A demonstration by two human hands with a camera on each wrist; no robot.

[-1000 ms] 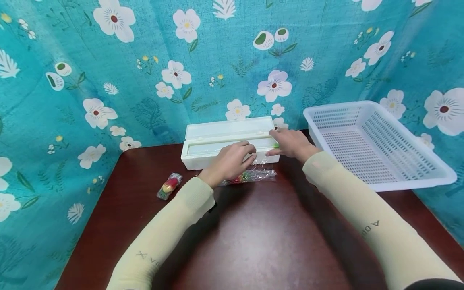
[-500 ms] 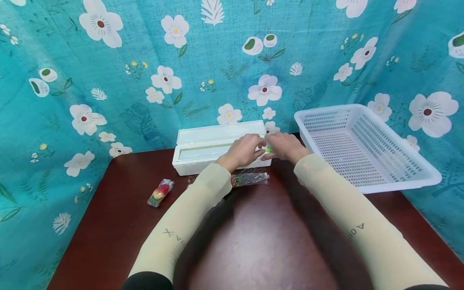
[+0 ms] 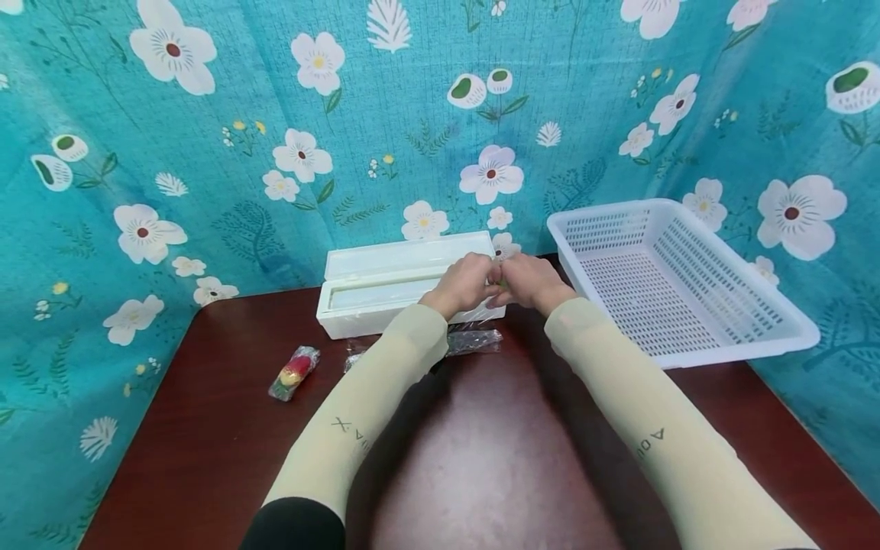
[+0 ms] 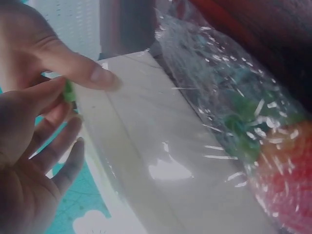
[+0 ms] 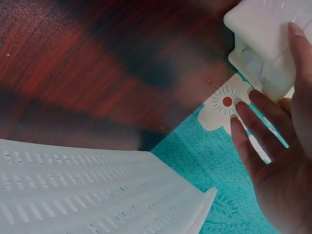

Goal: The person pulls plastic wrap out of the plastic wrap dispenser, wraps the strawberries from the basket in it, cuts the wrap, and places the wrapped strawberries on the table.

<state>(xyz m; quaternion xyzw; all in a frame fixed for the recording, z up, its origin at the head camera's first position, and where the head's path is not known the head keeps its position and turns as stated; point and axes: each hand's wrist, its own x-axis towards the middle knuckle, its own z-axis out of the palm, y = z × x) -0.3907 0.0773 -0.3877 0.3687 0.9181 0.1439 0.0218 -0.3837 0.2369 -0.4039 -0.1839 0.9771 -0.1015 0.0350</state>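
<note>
A long white box, looking like a plastic wrap dispenser, stands at the table's back with its lid raised. At its right end my left hand pinches a small green piece between thumb and finger; its other fingers spread loosely. My right hand grips the same end, its thumb resting on the box's face and several fingers extended past it. Just in front lies clear film around a red, orange and green item, mostly hidden by my left arm in the head view.
A film-wrapped red and yellow item lies on the dark red table to the left. A white slotted plastic basket stands at the right back. Behind hangs a teal flowered curtain.
My left hand has moved right along the box to its right end, meeting my right hand at the green piece. The head view has shifted slightly to the right.
</note>
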